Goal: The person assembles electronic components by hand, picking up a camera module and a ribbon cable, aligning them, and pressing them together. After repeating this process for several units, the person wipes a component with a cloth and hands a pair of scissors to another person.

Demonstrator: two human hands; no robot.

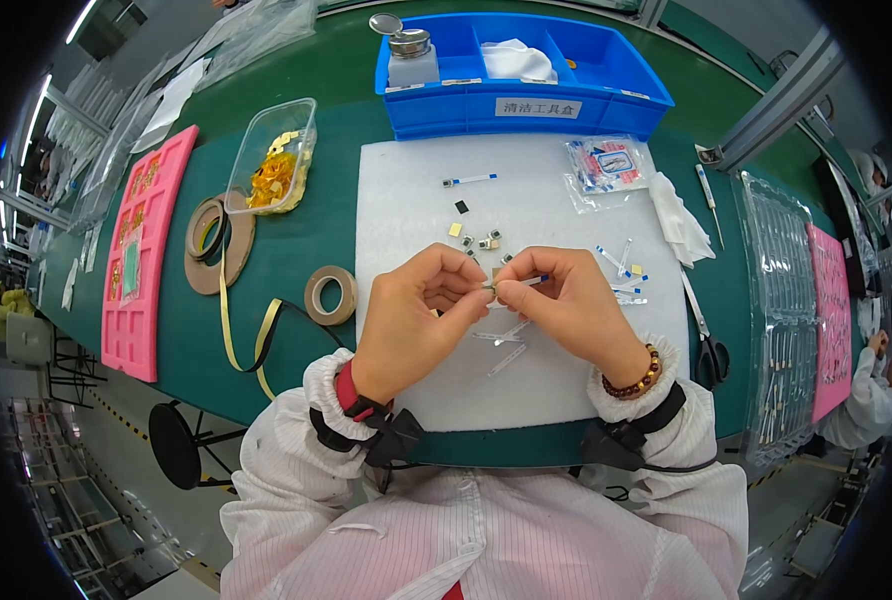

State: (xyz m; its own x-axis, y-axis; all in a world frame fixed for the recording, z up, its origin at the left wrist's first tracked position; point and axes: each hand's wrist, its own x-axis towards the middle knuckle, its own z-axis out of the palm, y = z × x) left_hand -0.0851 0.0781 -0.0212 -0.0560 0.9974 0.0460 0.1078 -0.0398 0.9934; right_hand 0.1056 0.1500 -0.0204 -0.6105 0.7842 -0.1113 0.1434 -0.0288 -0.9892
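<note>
Over the white foam mat [406, 200], my left hand [421, 305] and my right hand [576, 305] meet fingertip to fingertip. Both pinch one small flat flex cable [536, 281], whose blue end sticks out by my right fingers. A tiny part at its other end is mostly hidden by the fingertips. Just beyond lie several small square modules [488, 241], a yellow square [455, 230] and a black square [461, 207]. One flex cable with a module [469, 180] lies farther back. Loose white strips [507, 359] are beneath my hands, and more blue-ended strips [626, 268] rest to the right.
A blue divided bin [531, 115] with a pump bottle [412, 62] stands at the back. Leftward are a clear tub [291, 125], tape rolls [331, 295] and a pink tray [136, 330]. Scissors [708, 355], a white cloth [681, 225] and clear trays [771, 330] lie right.
</note>
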